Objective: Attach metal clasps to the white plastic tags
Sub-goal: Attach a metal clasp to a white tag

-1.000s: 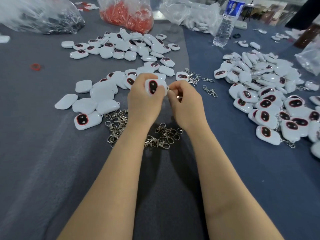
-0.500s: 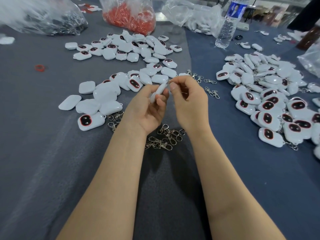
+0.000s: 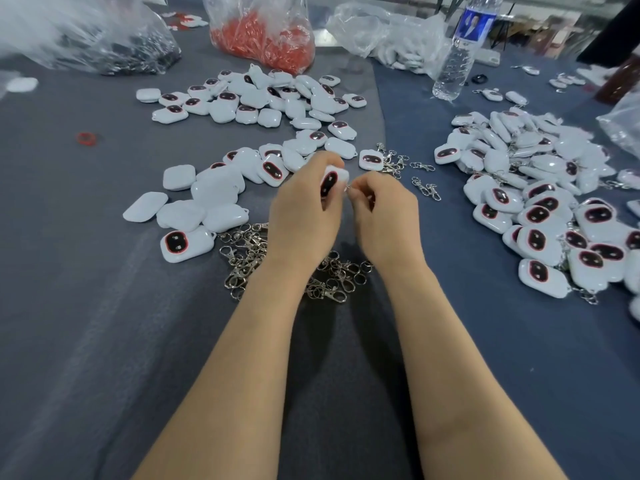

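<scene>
Holding a white tag just above the middle of the frame, the left hand has its fingers curled round the tag, with the dark, red-rimmed oval face turned toward the camera. The right hand sits just beside it, thumb and fingertips pinched tight on a small metal clasp that touches the tag's right corner. Most of the clasp is hidden by the fingers, so whether it is already hooked on cannot be told.

Below the hands, on the grey cloth, lies a heap of loose clasps, partly covered by the wrists. A scatter of plain tags spreads to the left of centre, some face down, and more tags lie in a group higher up. At the right of the frame is a big pile of tags, several with clasps showing at their edges. A few clasps lie between that pile and the hands.

Along the top stand a bag of red pieces, a bag of dark parts at upper left, a clear bag and a water bottle. A red ring lies alone at the left.
</scene>
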